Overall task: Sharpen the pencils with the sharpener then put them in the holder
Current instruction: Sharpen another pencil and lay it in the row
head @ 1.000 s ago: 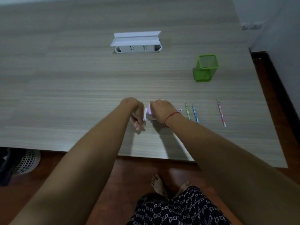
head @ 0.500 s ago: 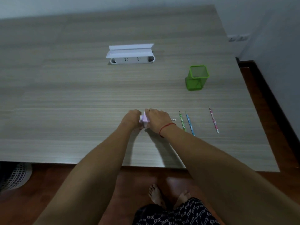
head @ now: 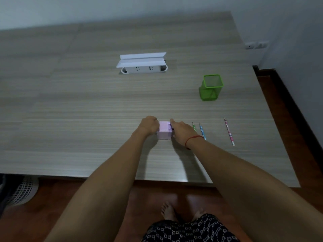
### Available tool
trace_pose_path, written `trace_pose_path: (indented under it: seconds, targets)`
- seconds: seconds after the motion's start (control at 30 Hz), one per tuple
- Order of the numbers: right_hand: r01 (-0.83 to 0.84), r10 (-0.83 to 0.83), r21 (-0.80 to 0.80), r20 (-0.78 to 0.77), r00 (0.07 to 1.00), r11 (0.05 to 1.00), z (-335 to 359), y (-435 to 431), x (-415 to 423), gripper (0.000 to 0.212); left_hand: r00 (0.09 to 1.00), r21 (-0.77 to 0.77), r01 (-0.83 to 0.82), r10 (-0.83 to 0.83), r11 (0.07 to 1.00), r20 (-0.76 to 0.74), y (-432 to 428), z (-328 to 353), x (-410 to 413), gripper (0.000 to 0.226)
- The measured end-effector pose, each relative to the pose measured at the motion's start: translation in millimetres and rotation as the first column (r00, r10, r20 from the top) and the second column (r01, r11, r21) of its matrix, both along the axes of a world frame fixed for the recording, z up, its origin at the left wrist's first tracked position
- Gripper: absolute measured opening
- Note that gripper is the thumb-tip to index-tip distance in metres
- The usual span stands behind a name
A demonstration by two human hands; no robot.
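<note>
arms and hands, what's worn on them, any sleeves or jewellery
Both forearms are bare, no sleeves in view. A thin red string bracelet circles the wrist of the right hand. The left hand and its wrist carry nothing visible.

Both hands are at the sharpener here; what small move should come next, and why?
Probably the right hand reaches sideways to the green pencil, the nearest of three lying beside it. The left hand holds the pink sharpener, I see no pencil in it, and the green mesh holder looks empty.
</note>
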State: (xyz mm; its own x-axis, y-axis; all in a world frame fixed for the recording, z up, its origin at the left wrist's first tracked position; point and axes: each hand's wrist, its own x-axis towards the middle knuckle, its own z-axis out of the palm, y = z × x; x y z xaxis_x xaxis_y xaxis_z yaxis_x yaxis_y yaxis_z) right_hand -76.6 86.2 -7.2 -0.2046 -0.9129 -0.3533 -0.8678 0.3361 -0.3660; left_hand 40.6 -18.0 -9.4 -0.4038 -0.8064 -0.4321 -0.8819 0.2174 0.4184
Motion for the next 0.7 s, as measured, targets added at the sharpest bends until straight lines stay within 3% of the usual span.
trace_pose_path:
  seconds: [0.13, 0.27, 0.57, 0.7]
  targets:
    - [0.015, -0.014, -0.051, 0.024, 1.0, 0.999, 0.5, 2.4, 0.0, 0.053, 0.986, 0.027, -0.083, 0.086, 0.996, -0.146, 25.6, -3.5, -18.5, 0.052]
    - [0.015, -0.018, -0.039, -0.075, 0.997, 0.999, 0.1, 7.4, -5.3, 0.031, 0.982, 0.012, -0.128, 0.128, 0.992, -0.14, 32.9, -16.1, -24.0, 0.044]
    - [-0.157, 0.155, 0.019, -0.321, 0.934, 0.987, 6.9, 10.8, -10.5, 0.029, 0.952, 0.028, -0.198, 0.198, 0.98, -0.235, 34.7, -28.2, -17.1, 0.04]
    - [-0.171, 0.169, 0.027, -0.366, 0.915, 0.985, 10.9, 14.9, -15.8, 0.03, 0.926, 0.124, -0.211, 0.239, 0.97, -0.293, 43.4, -19.9, -16.1, 0.035]
